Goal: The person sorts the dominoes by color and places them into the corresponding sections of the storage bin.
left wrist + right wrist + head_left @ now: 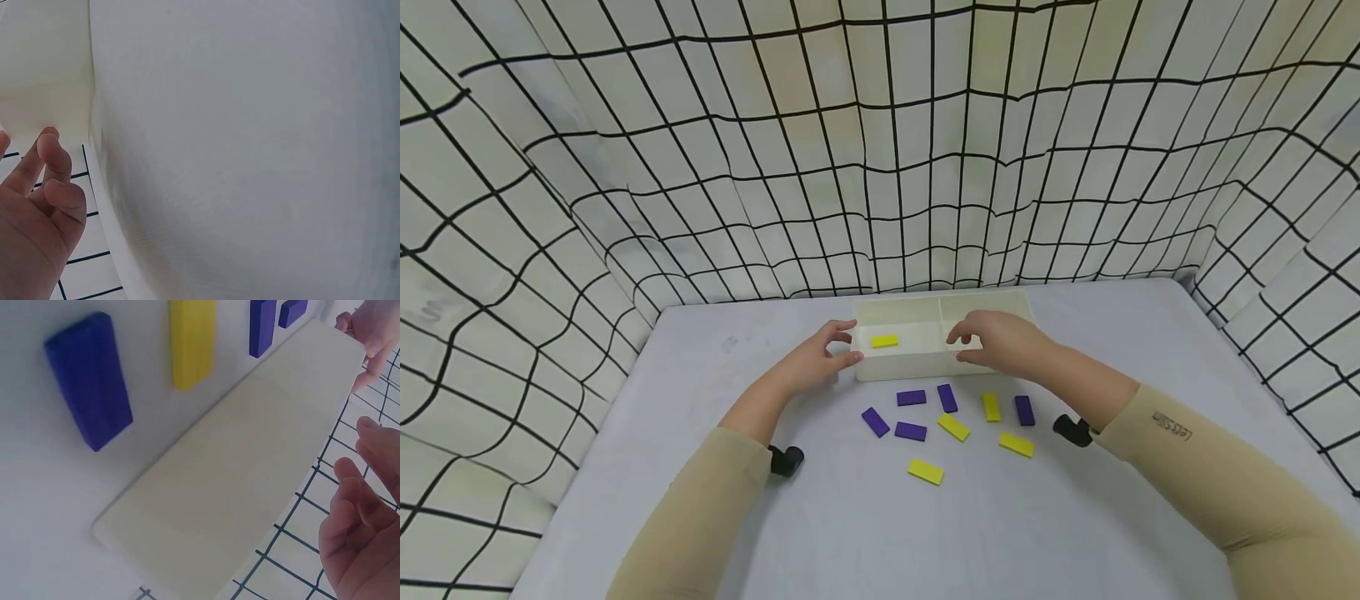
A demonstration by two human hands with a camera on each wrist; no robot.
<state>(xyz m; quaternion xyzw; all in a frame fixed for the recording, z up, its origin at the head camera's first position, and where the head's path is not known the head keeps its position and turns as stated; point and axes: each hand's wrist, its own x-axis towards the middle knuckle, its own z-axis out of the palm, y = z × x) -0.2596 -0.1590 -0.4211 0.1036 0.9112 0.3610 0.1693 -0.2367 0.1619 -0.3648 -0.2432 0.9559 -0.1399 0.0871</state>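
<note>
A white two-compartment box (910, 367) stands toward the back of the table, with one yellow block (884, 341) lying in its left compartment. At the box's left end is my left hand (820, 354), thumb and fingers spread apart with the tips touching the end wall. My right hand (1007, 343) hovers over the right compartment and hides part of it. In the right wrist view its fingers (350, 512) are loosely bent, thumb apart, with nothing between them. In front of the box lie several purple blocks (912, 398) and several yellow blocks (953, 427).
The white-covered table (820, 533) is bounded at the back and sides by black netting (925, 158) over pale walls. Behind the box, the netting comes down close to the table's rear edge. A black wrist camera (787, 461) sits at the left sleeve, another camera (1072, 430) at the right.
</note>
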